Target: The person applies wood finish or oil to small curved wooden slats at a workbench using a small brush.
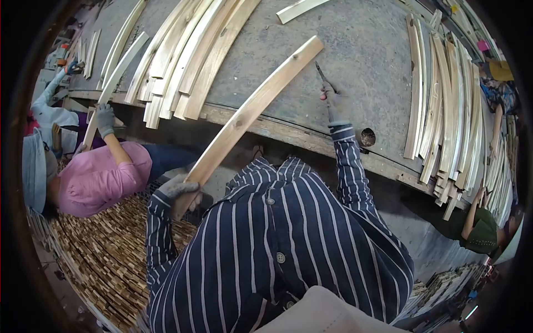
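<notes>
My left hand (179, 191), in a grey glove, is closed around the lower end of a long wooden board (252, 114). The board slants up and away over the table's front edge, its far end above the tabletop. Pale wood with a few dark knots shows on its face. Over the table, my right hand (335, 102) is closed on a thin, dark pointed tool (319, 69). The tool's tip points away from me, near the board's far end; its exact kind is too small to tell.
Boards lie in a group (189, 55) at the left of the worn table (366, 61) and in another (444, 105) at the right. A round hole (367, 137) is near the front edge. A pink-shirted person (105, 177) holds a board at left; stacked wood (111, 255) lies behind.
</notes>
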`<state>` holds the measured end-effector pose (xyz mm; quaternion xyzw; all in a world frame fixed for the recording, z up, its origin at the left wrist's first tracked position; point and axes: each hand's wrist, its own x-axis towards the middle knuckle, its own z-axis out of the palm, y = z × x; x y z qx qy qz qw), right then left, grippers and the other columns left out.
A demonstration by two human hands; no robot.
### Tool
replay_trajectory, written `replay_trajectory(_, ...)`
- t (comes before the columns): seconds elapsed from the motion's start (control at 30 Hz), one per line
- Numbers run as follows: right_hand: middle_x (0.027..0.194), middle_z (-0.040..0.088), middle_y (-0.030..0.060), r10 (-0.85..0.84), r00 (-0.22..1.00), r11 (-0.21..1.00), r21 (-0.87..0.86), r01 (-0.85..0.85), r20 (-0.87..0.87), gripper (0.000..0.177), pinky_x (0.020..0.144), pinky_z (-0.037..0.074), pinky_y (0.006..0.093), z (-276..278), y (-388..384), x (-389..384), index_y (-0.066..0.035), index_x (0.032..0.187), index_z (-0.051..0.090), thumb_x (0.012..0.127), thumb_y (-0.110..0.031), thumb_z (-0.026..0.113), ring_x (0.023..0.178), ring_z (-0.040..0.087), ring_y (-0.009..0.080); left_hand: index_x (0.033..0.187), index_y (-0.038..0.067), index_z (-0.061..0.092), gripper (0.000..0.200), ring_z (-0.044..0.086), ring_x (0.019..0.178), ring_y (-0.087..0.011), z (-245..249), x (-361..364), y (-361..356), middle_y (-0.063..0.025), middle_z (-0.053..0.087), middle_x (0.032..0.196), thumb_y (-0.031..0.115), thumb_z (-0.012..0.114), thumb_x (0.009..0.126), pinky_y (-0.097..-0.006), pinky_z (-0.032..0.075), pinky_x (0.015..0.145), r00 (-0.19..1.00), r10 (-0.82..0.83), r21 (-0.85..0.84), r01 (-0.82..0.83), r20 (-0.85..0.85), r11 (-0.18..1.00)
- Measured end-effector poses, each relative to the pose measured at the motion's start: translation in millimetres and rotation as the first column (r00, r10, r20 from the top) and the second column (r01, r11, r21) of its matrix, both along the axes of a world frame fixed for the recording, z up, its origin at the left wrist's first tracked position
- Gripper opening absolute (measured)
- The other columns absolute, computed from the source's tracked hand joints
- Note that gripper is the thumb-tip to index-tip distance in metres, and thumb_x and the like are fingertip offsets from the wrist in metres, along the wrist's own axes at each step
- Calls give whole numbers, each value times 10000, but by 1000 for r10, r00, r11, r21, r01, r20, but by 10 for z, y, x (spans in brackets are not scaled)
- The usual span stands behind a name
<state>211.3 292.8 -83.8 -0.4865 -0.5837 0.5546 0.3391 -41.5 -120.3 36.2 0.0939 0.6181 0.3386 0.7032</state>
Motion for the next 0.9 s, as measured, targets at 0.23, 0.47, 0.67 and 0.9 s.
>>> replay_trajectory(0.23, 854, 707, 111, 70, 957, 962, 235, -140, 281, 229, 618, 506, 305, -167, 66, -288, -127, 1102, 702, 888, -183, 643, 692, 671, 172, 1070, -9, 586, 432, 616, 552, -157, 61, 254, -164, -77, 633, 724, 368, 669, 876, -232, 511, 495, 960, 270, -161, -255, 74, 953)
replay_trajectory(0.47, 688, 628, 29, -8, 971, 920, 381, -86, 237, 228, 513, 445, 251, -219, 192, -340, -113, 1119, 704, 919, -189, 624, 553, 556, 72, 1070, 37, 590, 316, 621, 667, -188, -705, 210, -457, -82, 637, 799, 235, 684, 842, -296, 490, 576, 888, -137, -54, 126, -439, 990)
replay_trajectory(0.67, 786, 654, 18, -74, 981, 977, 209, 35, 180, 248, 516, 457, 249, -291, 98, -85, -83, 1139, 683, 938, -204, 603, 569, 567, 74, 967, 110, 570, 333, 590, 895, -337, -665, 409, -250, -120, 597, 907, 232, 721, 696, -455, 464, 761, -48, -345, -348, 188, -937, 919)
replay_trajectory(0.9, 766, 643, 18, -38, 969, 991, 132, 5, 245, 222, 525, 452, 229, -39, -401, 45, -78, 1119, 687, 943, -174, 592, 587, 562, 66, 1055, 100, 555, 489, 643, 879, -348, -416, 652, 175, -118, 650, 958, 365, 751, 694, -442, 512, 752, 147, -326, -311, 119, -934, 943)
